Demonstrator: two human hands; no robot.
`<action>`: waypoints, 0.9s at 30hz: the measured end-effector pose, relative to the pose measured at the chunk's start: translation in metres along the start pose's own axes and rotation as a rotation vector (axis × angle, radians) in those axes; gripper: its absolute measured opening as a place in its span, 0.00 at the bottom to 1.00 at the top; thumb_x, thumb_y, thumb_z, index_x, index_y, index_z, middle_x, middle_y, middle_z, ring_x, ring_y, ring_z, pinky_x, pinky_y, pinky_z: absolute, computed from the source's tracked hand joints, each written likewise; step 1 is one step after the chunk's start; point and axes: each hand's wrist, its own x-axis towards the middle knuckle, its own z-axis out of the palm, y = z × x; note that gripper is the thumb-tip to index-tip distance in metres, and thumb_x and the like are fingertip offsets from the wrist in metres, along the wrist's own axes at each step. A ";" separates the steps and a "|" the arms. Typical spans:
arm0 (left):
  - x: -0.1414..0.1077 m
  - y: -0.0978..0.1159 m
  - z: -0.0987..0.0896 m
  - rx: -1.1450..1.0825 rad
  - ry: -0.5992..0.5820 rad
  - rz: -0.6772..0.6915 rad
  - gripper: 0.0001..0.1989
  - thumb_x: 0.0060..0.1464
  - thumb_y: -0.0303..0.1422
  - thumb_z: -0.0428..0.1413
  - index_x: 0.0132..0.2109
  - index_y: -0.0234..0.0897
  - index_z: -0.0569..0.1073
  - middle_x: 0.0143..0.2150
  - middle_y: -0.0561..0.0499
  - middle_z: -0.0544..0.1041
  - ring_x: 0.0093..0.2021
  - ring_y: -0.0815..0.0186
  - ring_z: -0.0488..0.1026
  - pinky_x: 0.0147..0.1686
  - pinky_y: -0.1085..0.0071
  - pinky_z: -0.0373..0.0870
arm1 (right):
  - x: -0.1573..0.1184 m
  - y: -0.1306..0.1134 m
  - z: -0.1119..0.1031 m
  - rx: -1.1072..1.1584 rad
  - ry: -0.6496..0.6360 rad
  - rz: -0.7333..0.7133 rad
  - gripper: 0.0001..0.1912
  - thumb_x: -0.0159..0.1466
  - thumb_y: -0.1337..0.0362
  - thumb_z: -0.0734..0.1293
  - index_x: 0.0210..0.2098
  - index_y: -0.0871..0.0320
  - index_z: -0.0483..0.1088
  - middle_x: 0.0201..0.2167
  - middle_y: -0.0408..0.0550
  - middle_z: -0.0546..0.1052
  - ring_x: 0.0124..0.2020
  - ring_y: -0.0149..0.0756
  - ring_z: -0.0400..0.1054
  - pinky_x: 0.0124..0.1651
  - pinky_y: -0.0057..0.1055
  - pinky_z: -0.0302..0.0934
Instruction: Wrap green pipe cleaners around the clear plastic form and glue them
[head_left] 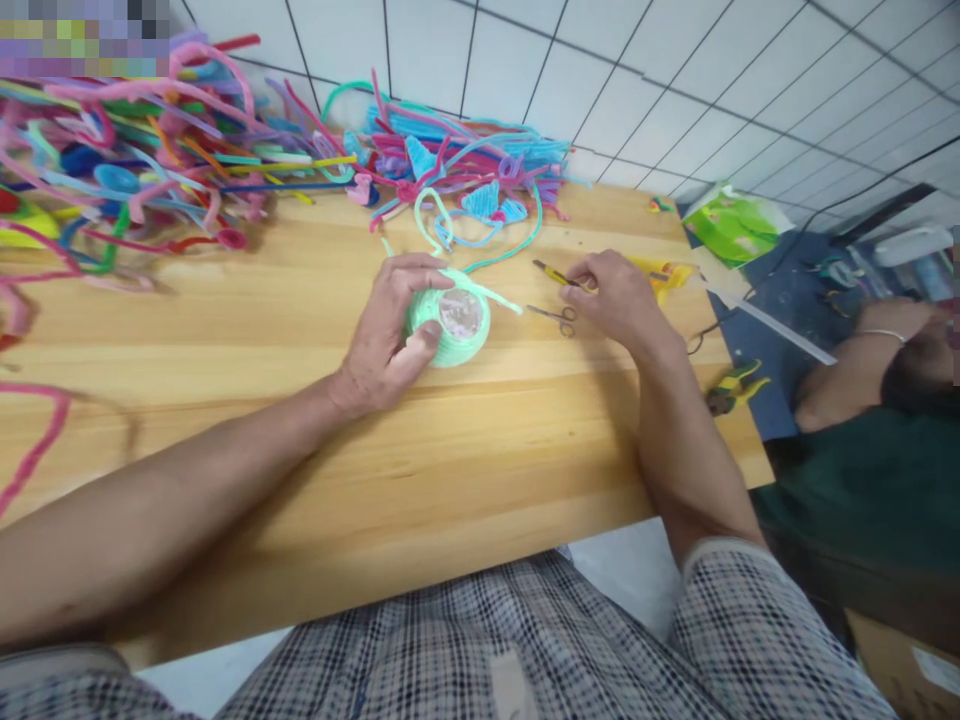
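Observation:
My left hand (401,330) is wrapped round the left side of a mint-green coiled object (469,350) with a pale, shiny centre, fingers on its top edge and thumb at its front. A green strand sticks out from it to the right. My right hand (611,295) pinches a slim yellow-and-black tool (551,271), whose tip points left. Just below those fingertips lies a small pair of scissors (559,317) on the wooden table (480,440).
Colourful pipe cleaners (187,150) pile up at the back left, with a blue and pink bundle (472,150) beside them. Yellow-green pliers (735,390) and a green packet (735,225) lie right. Another person's arm (855,370) rests at the far right.

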 end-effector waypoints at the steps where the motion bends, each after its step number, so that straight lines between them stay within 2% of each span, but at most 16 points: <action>1: 0.000 0.000 0.000 -0.007 0.001 -0.001 0.19 0.82 0.51 0.51 0.69 0.49 0.71 0.67 0.41 0.77 0.69 0.48 0.76 0.70 0.40 0.79 | 0.000 0.000 0.001 -0.008 -0.015 0.018 0.07 0.70 0.58 0.74 0.47 0.50 0.79 0.52 0.58 0.86 0.58 0.61 0.78 0.68 0.61 0.71; 4: 0.000 0.001 -0.001 -0.026 -0.007 -0.024 0.20 0.82 0.52 0.51 0.69 0.51 0.71 0.68 0.44 0.76 0.69 0.47 0.76 0.71 0.37 0.77 | 0.000 -0.001 0.001 -0.017 -0.032 0.043 0.06 0.70 0.60 0.74 0.47 0.50 0.79 0.53 0.57 0.85 0.61 0.61 0.76 0.70 0.61 0.69; 7: 0.000 0.001 -0.001 -0.042 -0.007 -0.039 0.20 0.81 0.54 0.51 0.69 0.54 0.71 0.68 0.44 0.76 0.70 0.46 0.75 0.72 0.35 0.77 | -0.004 -0.001 -0.005 0.019 -0.073 -0.022 0.03 0.68 0.60 0.76 0.42 0.49 0.80 0.47 0.53 0.86 0.53 0.55 0.78 0.63 0.54 0.71; 10: 0.001 0.002 0.000 -0.041 0.003 -0.011 0.19 0.81 0.52 0.52 0.69 0.53 0.71 0.67 0.43 0.77 0.69 0.47 0.76 0.70 0.36 0.78 | -0.008 -0.004 -0.013 0.019 -0.189 -0.088 0.05 0.63 0.62 0.78 0.39 0.50 0.81 0.43 0.50 0.85 0.46 0.49 0.78 0.54 0.47 0.71; 13: 0.001 0.005 0.000 -0.035 -0.005 -0.043 0.19 0.82 0.52 0.50 0.69 0.54 0.71 0.67 0.42 0.76 0.69 0.47 0.75 0.71 0.36 0.77 | -0.008 -0.010 -0.014 -0.022 -0.315 -0.092 0.03 0.60 0.66 0.76 0.34 0.51 0.80 0.43 0.50 0.84 0.45 0.48 0.77 0.50 0.44 0.71; 16: 0.002 0.007 0.001 -0.030 -0.001 -0.050 0.19 0.83 0.53 0.48 0.69 0.54 0.70 0.67 0.42 0.76 0.70 0.48 0.76 0.72 0.37 0.76 | -0.008 -0.016 -0.014 -0.046 -0.389 -0.076 0.07 0.62 0.68 0.73 0.29 0.52 0.76 0.40 0.50 0.84 0.45 0.47 0.77 0.49 0.44 0.70; 19: 0.001 0.006 0.001 0.013 -0.010 -0.044 0.22 0.82 0.56 0.47 0.68 0.51 0.70 0.67 0.41 0.77 0.71 0.48 0.76 0.73 0.38 0.75 | -0.009 -0.018 -0.021 -0.045 -0.413 -0.030 0.08 0.66 0.65 0.71 0.30 0.51 0.74 0.35 0.49 0.84 0.39 0.46 0.77 0.42 0.43 0.66; 22: -0.001 0.003 0.001 0.066 -0.034 -0.077 0.25 0.81 0.59 0.44 0.68 0.50 0.69 0.68 0.40 0.78 0.72 0.47 0.76 0.74 0.38 0.74 | -0.015 -0.023 -0.038 0.071 -0.342 -0.016 0.05 0.67 0.62 0.71 0.33 0.48 0.74 0.32 0.45 0.85 0.36 0.47 0.78 0.39 0.44 0.65; 24: -0.001 0.002 0.002 0.062 -0.033 -0.076 0.25 0.81 0.58 0.44 0.68 0.50 0.69 0.68 0.40 0.78 0.72 0.46 0.76 0.74 0.39 0.74 | -0.023 -0.033 -0.049 0.225 -0.218 -0.056 0.04 0.68 0.61 0.71 0.35 0.46 0.75 0.33 0.44 0.85 0.37 0.47 0.80 0.39 0.45 0.69; 27: -0.001 0.002 0.004 0.029 -0.024 -0.052 0.23 0.81 0.55 0.45 0.69 0.50 0.69 0.68 0.40 0.77 0.72 0.46 0.75 0.74 0.40 0.74 | -0.041 -0.063 -0.062 0.506 -0.012 -0.147 0.03 0.70 0.57 0.74 0.43 0.44 0.77 0.33 0.41 0.84 0.34 0.43 0.80 0.39 0.44 0.75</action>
